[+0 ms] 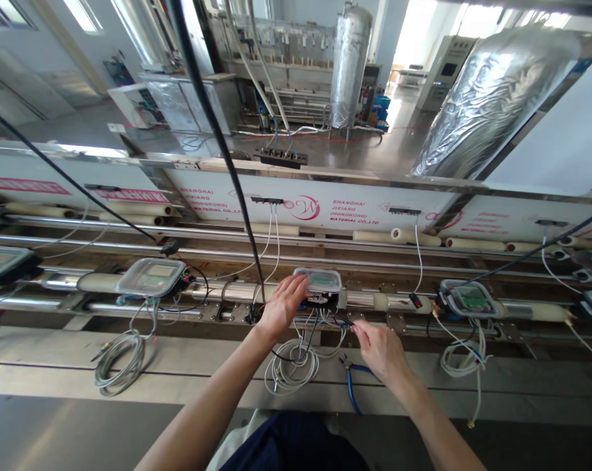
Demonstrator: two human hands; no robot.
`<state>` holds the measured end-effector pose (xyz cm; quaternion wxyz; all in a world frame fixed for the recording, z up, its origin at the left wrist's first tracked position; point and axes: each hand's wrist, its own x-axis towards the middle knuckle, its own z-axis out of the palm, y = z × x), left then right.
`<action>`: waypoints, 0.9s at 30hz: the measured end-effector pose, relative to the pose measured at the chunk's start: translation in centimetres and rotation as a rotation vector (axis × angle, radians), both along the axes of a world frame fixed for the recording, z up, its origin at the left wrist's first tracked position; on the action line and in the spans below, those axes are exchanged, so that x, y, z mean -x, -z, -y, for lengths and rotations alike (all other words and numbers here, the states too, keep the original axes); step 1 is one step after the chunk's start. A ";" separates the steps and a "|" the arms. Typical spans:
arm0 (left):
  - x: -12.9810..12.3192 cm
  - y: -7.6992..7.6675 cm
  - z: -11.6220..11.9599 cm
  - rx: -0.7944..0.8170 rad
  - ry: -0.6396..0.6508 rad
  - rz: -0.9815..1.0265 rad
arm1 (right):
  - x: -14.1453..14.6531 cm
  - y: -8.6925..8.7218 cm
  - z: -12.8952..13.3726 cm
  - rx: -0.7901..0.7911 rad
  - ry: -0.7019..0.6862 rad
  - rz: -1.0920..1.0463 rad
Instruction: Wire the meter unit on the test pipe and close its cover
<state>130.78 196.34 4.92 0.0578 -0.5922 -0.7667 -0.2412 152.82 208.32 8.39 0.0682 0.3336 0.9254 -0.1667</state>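
From the head, facing down, edges perhaps warped

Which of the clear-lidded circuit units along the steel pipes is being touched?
The centre unit: the left hand rests on it, unlike the other units, which no hand touches.

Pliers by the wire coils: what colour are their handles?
The pliers' handles are blue, best seen in the head view.
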 end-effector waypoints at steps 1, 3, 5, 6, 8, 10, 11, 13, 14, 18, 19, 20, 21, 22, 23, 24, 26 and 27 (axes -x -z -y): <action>0.1 -0.4 -0.5 -0.019 -0.021 0.031 | -0.7 0.5 0.0 0.021 0.018 -0.014; 0.5 -1.3 -1.6 -0.061 -0.075 0.077 | -2.2 1.5 -0.1 0.062 0.051 -0.043; 1.1 -2.1 -2.9 -0.092 -0.138 0.098 | -3.7 2.7 -0.3 0.089 0.082 -0.051; 1.5 -2.5 -3.5 -0.102 -0.164 0.105 | -4.5 3.4 -0.5 0.093 0.097 -0.042; 2.1 -3.2 -4.5 -0.113 -0.194 0.125 | -6.1 5.0 -0.8 0.094 0.121 -0.012; 2.5 -3.6 -5.1 -0.115 -0.202 0.147 | -7.9 7.0 -1.0 0.088 0.144 0.025; 2.5 -3.7 -5.1 -0.116 -0.204 0.158 | -8.8 8.0 -1.0 0.077 0.164 0.044; 2.4 -3.6 -5.0 -0.120 -0.209 0.177 | -10.6 10.0 -0.6 0.048 0.216 0.090; 2.4 -3.5 -4.9 -0.122 -0.212 0.186 | -11.5 10.9 -0.3 0.035 0.240 0.111; 2.0 -3.0 -4.5 -0.128 -0.232 0.214 | -14.7 13.7 1.3 -0.026 0.279 0.177; 2.0 -3.0 -4.4 -0.129 -0.238 0.219 | -15.4 14.2 1.6 -0.048 0.272 0.183; 1.9 -3.0 -4.4 -0.130 -0.243 0.224 | -15.9 14.6 1.8 -0.070 0.259 0.184; 1.9 -3.0 -4.4 -0.130 -0.249 0.229 | -16.3 15.0 2.0 -0.096 0.238 0.180; 1.9 -3.1 -4.4 -0.131 -0.253 0.233 | -16.6 15.2 2.0 -0.125 0.214 0.174; 1.8 -3.1 -4.4 -0.130 -0.257 0.237 | -16.8 15.4 2.0 -0.155 0.186 0.168; 1.8 -3.2 -4.4 -0.129 -0.260 0.241 | -16.8 15.5 1.9 -0.178 0.155 0.167; 1.7 -3.3 -4.3 -0.127 -0.265 0.249 | -16.7 15.4 1.6 -0.199 0.108 0.183; 1.7 -3.2 -4.3 -0.126 -0.268 0.253 | -16.5 15.3 1.4 -0.198 0.093 0.193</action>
